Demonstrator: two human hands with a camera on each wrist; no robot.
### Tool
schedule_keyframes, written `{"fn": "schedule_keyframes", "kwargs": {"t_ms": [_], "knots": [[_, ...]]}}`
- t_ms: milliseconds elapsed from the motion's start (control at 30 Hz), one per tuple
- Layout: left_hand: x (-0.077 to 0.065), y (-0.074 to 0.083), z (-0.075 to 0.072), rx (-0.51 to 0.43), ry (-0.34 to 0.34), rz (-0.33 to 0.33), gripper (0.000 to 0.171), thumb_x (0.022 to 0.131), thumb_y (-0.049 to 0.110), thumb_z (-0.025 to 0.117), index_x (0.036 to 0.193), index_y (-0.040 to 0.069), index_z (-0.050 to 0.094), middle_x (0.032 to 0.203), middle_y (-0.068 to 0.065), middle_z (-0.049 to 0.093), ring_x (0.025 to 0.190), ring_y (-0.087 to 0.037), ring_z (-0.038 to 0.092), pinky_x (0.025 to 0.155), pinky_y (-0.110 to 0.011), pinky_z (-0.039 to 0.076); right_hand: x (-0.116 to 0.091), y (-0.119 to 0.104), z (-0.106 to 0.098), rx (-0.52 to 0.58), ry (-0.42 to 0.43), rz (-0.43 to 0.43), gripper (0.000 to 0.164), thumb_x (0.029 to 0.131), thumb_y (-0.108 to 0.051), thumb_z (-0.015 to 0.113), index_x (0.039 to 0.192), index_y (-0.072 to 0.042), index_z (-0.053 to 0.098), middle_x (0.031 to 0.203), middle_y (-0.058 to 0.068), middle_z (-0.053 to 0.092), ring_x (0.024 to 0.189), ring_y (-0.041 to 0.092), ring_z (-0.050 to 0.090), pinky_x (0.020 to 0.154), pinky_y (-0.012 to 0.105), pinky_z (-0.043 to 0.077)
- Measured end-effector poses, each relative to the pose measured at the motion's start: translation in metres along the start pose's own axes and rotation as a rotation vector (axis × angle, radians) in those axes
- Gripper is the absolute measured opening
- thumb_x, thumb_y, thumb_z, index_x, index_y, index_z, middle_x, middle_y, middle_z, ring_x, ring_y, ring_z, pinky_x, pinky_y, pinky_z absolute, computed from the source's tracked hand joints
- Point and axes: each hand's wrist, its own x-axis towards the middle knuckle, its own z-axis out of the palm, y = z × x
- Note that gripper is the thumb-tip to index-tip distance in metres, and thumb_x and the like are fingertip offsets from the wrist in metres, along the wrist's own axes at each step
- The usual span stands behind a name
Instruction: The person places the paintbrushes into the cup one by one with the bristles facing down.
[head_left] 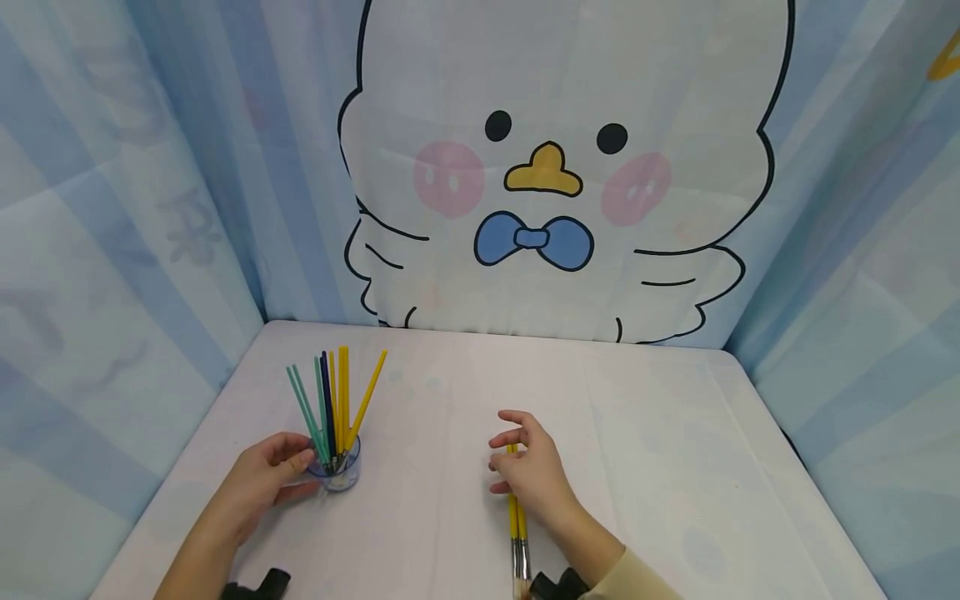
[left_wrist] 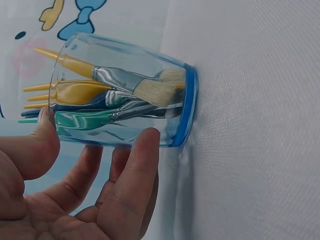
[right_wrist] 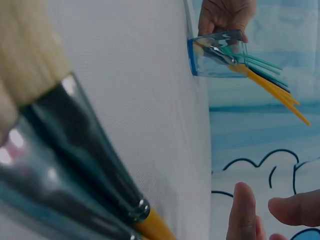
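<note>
A clear cup with a blue base (left_wrist: 189,107) stands on the left of the table, holding several paintbrushes (head_left: 330,408) with yellow, green and dark blue handles, bristles down. My left hand (head_left: 266,475) is at its left side: fingertips lie against or right at the wall, with the thumb at the rim, and no fingers show wrapped round the far side. Two yellow-handled flat paintbrushes (head_left: 518,529) lie side by side nearer the middle, bristles toward me. Over their handles is my right hand (head_left: 532,467), its fingers spread and loosely bent, nothing gripped between them.
A pale cloth covers the table (head_left: 667,450). Behind it hangs a curtain (head_left: 570,83) printed with a white bird, and blue striped curtains (head_left: 97,233) close in the sides. Black wrist gear (head_left: 258,586) shows at the bottom edge.
</note>
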Motion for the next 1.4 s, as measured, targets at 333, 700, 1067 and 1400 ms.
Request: {"fn": "schedule_keyframes", "kwargs": {"t_ms": [333,700,1067,1400], "knots": [[0.001,-0.002,-0.001,-0.007,-0.004,0.000,0.042,0.111,0.017,0.061,0.144,-0.008,0.052,0.132,-0.021,0.062,0.110,-0.019,0.067,0.089,-0.037,0.070,-0.003,0.008,-0.016,-0.078,0.055,0.019,0.068,0.089,0.008,0.072,0.151,-0.010,0.053,0.117,0.019,0.066,0.077,0.025,0.070,0.056,0.038,0.068],[0.001,-0.001,-0.002,-0.025,-0.010,-0.004,0.041,0.111,0.014,0.060,0.144,-0.008,0.051,0.127,-0.018,0.064,0.106,-0.017,0.067,0.089,-0.037,0.071,-0.005,0.011,-0.026,-0.261,0.056,0.070,0.068,0.088,0.005,0.075,0.150,-0.009,0.054,0.103,0.011,0.064,0.052,0.018,0.058,0.050,0.032,0.062],[0.000,-0.002,-0.002,-0.032,-0.015,-0.001,0.039,0.111,0.013,0.060,0.143,-0.009,0.052,0.124,-0.016,0.065,0.105,-0.016,0.067,0.089,-0.037,0.071,-0.006,0.019,-0.027,-0.423,0.065,0.108,0.065,0.086,0.000,0.081,0.146,-0.008,0.057,0.089,0.006,0.062,0.052,0.016,0.060,0.049,0.027,0.060],[0.001,-0.002,-0.002,-0.024,-0.010,-0.008,0.040,0.111,0.014,0.060,0.144,-0.008,0.052,0.124,-0.016,0.065,0.106,-0.017,0.066,0.089,-0.037,0.071,-0.006,0.018,-0.025,-0.514,0.049,0.100,0.060,0.080,0.003,0.079,0.137,-0.004,0.061,0.080,0.003,0.062,0.049,0.016,0.061,0.045,0.024,0.052]]}}
